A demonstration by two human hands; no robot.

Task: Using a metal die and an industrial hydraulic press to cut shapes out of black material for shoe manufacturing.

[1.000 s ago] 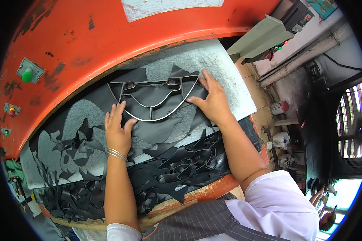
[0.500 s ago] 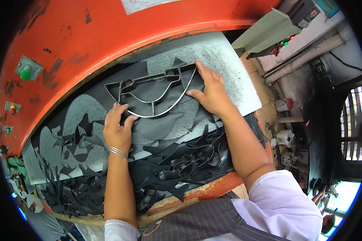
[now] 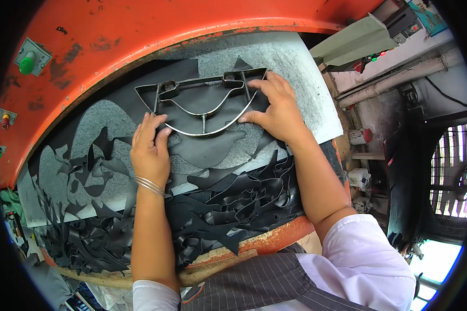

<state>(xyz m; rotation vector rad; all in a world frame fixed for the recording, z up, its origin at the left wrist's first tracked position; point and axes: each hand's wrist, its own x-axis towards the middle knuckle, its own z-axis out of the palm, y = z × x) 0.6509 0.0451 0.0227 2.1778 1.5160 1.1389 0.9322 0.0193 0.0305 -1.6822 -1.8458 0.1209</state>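
Metal frame: over black sheet, atop white board. Left hand and right hand: partly open, fingers and thumbs holding the frame's rim. Caution: uneven pushing could skew the frame or ruck the sheet.

A white, short-sleeved shirt shows beneath a dark grey apron, finely striped in a paler tone. Slim silvery bangles circle the left wrist.
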